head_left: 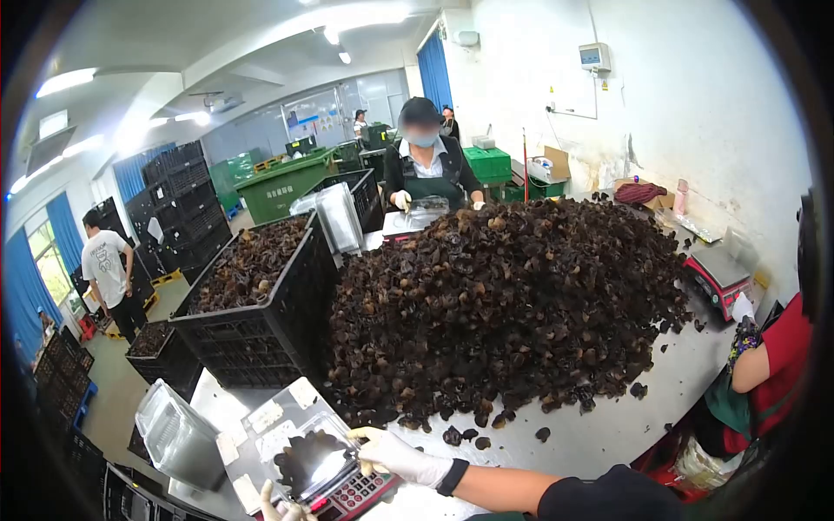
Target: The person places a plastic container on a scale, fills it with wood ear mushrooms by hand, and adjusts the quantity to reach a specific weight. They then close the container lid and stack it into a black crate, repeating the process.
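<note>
A digital scale (354, 497) with a red keypad stands at the table's near edge. On its plate lies a clear plastic tray holding dark, ruffled fungus pieces (300, 462). My right hand (400, 456), in a white glove with a black wristband, has its curled fingers at the tray's right edge. My left hand (280, 505), also gloved in white, shows only partly at the bottom edge, beside the scale's near left side; what it holds, if anything, is hidden. Beyond the scale, a large heap of the same dark pieces (504, 304) covers much of the metal table (599, 438).
A black crate (234, 326) full of dark pieces stands left of the heap. Stacked clear trays (178, 434) are left of the scale. A masked co-worker (426, 161) sits opposite; another person in red (782, 365) is at the right, near a second scale (721, 273).
</note>
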Demonstrator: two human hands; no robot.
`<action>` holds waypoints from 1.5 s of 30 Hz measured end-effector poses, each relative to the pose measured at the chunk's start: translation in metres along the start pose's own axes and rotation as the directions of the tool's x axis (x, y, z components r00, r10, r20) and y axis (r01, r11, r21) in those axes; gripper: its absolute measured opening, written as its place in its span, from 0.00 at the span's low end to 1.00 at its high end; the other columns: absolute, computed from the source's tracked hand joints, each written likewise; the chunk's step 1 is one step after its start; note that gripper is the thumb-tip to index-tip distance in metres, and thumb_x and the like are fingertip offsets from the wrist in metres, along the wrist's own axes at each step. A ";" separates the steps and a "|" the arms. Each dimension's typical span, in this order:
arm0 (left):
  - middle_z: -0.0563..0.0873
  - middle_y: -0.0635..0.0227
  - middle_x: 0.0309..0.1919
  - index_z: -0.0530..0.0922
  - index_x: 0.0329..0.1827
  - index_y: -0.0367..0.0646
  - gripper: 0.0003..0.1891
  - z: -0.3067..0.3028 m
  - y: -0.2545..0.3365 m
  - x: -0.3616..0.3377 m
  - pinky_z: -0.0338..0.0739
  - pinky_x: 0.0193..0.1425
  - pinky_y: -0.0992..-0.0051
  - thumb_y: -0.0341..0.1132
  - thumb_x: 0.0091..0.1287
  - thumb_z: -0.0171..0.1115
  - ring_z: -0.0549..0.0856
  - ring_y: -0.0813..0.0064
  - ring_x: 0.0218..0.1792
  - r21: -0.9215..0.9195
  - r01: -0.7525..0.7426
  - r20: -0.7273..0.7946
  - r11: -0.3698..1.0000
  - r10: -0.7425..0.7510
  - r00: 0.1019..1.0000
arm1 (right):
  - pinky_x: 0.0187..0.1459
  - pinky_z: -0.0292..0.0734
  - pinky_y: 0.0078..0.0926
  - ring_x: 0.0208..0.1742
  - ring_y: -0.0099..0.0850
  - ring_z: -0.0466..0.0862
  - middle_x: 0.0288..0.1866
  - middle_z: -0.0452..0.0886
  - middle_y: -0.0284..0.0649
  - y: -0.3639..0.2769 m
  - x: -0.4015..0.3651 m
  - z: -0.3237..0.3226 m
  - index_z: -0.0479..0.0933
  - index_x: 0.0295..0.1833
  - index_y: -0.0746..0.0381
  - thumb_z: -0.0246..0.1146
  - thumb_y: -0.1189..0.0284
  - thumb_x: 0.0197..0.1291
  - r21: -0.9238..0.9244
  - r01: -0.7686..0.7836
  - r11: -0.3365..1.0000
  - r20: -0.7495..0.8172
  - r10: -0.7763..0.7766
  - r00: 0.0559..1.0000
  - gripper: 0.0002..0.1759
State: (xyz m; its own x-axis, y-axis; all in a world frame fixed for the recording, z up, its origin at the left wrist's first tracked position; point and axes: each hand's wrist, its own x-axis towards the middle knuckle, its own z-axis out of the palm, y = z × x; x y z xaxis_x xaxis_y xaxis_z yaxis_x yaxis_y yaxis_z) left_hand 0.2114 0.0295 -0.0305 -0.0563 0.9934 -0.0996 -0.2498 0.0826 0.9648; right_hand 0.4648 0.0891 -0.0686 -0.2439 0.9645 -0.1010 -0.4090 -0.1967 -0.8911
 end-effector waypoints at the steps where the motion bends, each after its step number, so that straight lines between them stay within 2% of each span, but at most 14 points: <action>1: 0.80 0.70 0.30 0.51 0.83 0.51 0.41 0.002 -0.003 -0.004 0.72 0.26 0.84 0.24 0.68 0.57 0.78 0.81 0.24 0.033 -0.019 -0.002 0.999 0.019 1.000 | 0.23 0.64 0.13 0.22 0.18 0.76 0.27 0.84 0.37 -0.001 -0.005 -0.002 0.64 0.74 0.68 0.54 0.77 0.70 -0.007 0.010 1.000 0.001 -0.010 1.000 0.27; 5: 0.84 0.63 0.39 0.49 0.84 0.51 0.39 0.002 0.031 -0.020 0.74 0.28 0.84 0.28 0.74 0.58 0.79 0.81 0.23 0.239 0.120 0.103 0.964 -0.148 0.984 | 0.23 0.66 0.10 0.28 0.18 0.82 0.29 0.84 0.37 0.000 -0.016 -0.020 0.63 0.76 0.68 0.55 0.75 0.71 0.008 -0.005 1.000 0.100 0.004 0.995 0.28; 9: 0.83 0.56 0.48 0.60 0.80 0.45 0.31 -0.027 0.054 -0.009 0.82 0.38 0.78 0.27 0.74 0.57 0.85 0.73 0.35 0.370 -0.035 0.029 0.928 0.026 0.999 | 0.26 0.71 0.08 0.32 0.18 0.83 0.36 0.83 0.35 -0.021 -0.044 -0.011 0.61 0.78 0.68 0.59 0.70 0.71 0.019 -0.039 0.999 0.202 0.034 0.979 0.32; 13: 0.77 0.59 0.67 0.64 0.79 0.40 0.33 -0.044 0.062 -0.002 0.70 0.72 0.71 0.33 0.72 0.64 0.76 0.69 0.68 0.433 -0.082 0.404 0.898 -0.112 0.908 | 0.28 0.74 0.14 0.29 0.17 0.81 0.37 0.82 0.33 -0.049 -0.073 0.028 0.68 0.73 0.66 0.62 0.69 0.69 -0.181 -0.118 0.976 0.324 0.172 0.930 0.29; 15: 0.75 0.59 0.71 0.61 0.79 0.35 0.40 -0.058 0.053 -0.013 0.67 0.74 0.70 0.43 0.70 0.69 0.73 0.72 0.70 0.390 -0.072 0.613 0.918 -0.200 0.765 | 0.25 0.72 0.13 0.24 0.16 0.78 0.33 0.82 0.32 -0.051 -0.071 0.049 0.68 0.72 0.69 0.61 0.69 0.69 -0.340 -0.030 0.940 0.311 0.142 0.940 0.29; 16: 0.76 0.60 0.70 0.62 0.79 0.36 0.40 -0.059 0.061 -0.027 0.66 0.75 0.71 0.43 0.69 0.70 0.72 0.74 0.70 0.296 0.195 0.536 0.935 -0.331 0.777 | 0.24 0.71 0.13 0.22 0.16 0.77 0.30 0.82 0.33 -0.051 -0.068 0.059 0.69 0.72 0.70 0.60 0.71 0.69 -0.378 0.002 0.926 0.303 0.121 0.945 0.28; 22: 0.75 0.60 0.71 0.67 0.76 0.37 0.39 -0.117 0.111 -0.099 0.60 0.79 0.66 0.50 0.69 0.69 0.72 0.68 0.71 0.307 -0.238 0.083 0.922 0.224 0.971 | 0.20 0.62 0.12 0.17 0.18 0.72 0.26 0.82 0.41 -0.027 -0.033 0.085 0.71 0.67 0.73 0.59 0.68 0.74 -0.333 -0.056 0.941 0.232 0.140 0.963 0.24; 27: 0.79 0.64 0.67 0.72 0.73 0.39 0.30 -0.222 0.190 -0.171 0.72 0.71 0.68 0.51 0.76 0.59 0.77 0.70 0.66 0.517 -0.286 -0.454 0.806 0.542 0.707 | 0.20 0.62 0.12 0.18 0.16 0.70 0.27 0.80 0.36 -0.018 -0.001 0.084 0.71 0.68 0.71 0.56 0.70 0.75 -0.398 -0.061 0.915 0.196 0.150 0.969 0.22; 32: 0.83 0.73 0.60 0.76 0.69 0.46 0.21 -0.307 0.192 -0.193 0.77 0.66 0.63 0.47 0.79 0.54 0.82 0.73 0.59 0.192 -0.239 -0.697 0.952 0.304 0.650 | 0.19 0.61 0.11 0.18 0.16 0.69 0.27 0.78 0.35 -0.009 -0.001 0.042 0.72 0.67 0.71 0.57 0.69 0.75 -0.290 -0.070 0.955 0.094 0.102 0.990 0.22; 37: 0.82 0.73 0.58 0.76 0.66 0.46 0.22 -0.302 0.166 -0.119 0.79 0.60 0.66 0.49 0.78 0.56 0.81 0.73 0.58 0.091 -0.005 -0.519 0.996 0.052 0.853 | 0.19 0.62 0.11 0.20 0.16 0.70 0.27 0.79 0.34 -0.021 -0.017 0.022 0.74 0.64 0.70 0.55 0.71 0.74 -0.329 -0.002 0.944 -0.027 -0.007 1.000 0.19; 39: 0.82 0.70 0.51 0.77 0.65 0.46 0.22 -0.284 0.163 -0.095 0.81 0.56 0.68 0.51 0.77 0.57 0.82 0.75 0.54 0.415 0.380 -0.465 0.827 -0.165 0.869 | 0.19 0.63 0.12 0.20 0.16 0.70 0.28 0.79 0.34 -0.027 -0.031 0.016 0.74 0.64 0.70 0.54 0.71 0.74 -0.345 0.013 0.938 -0.099 -0.050 0.994 0.19; 41: 0.86 0.70 0.35 0.82 0.58 0.40 0.22 -0.281 0.170 -0.066 0.83 0.42 0.70 0.51 0.76 0.57 0.86 0.76 0.35 0.728 0.518 -0.344 0.449 -0.415 0.842 | 0.20 0.63 0.12 0.20 0.16 0.71 0.27 0.80 0.34 -0.033 -0.047 0.003 0.74 0.63 0.70 0.54 0.72 0.73 -0.354 -0.019 0.935 -0.185 -0.050 0.981 0.18; 43: 0.89 0.63 0.34 0.84 0.52 0.35 0.22 -0.247 0.199 -0.045 0.81 0.37 0.69 0.48 0.75 0.58 0.88 0.74 0.33 0.854 0.475 -0.408 0.213 -0.295 0.864 | 0.20 0.64 0.12 0.20 0.17 0.72 0.27 0.81 0.35 -0.034 -0.065 -0.026 0.74 0.64 0.70 0.54 0.71 0.73 -0.357 -0.007 0.934 -0.178 -0.060 0.982 0.19; 45: 0.90 0.52 0.42 0.82 0.53 0.29 0.19 -0.219 0.219 -0.010 0.82 0.52 0.65 0.39 0.70 0.60 0.89 0.62 0.45 0.978 0.199 -0.192 -0.054 0.119 0.974 | 0.24 0.67 0.12 0.22 0.16 0.75 0.30 0.85 0.38 -0.039 -0.086 -0.044 0.76 0.61 0.68 0.56 0.72 0.73 -0.374 -0.059 0.926 -0.274 -0.049 0.960 0.16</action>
State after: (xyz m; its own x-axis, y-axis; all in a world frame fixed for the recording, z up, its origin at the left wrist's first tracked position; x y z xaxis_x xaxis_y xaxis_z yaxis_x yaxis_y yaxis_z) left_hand -0.0541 0.0199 0.1287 -0.2700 0.9624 -0.0291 0.9481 0.2710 0.1661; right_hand 0.5404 0.0215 -0.0447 0.0269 0.9843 -0.1742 -0.0356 -0.1732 -0.9842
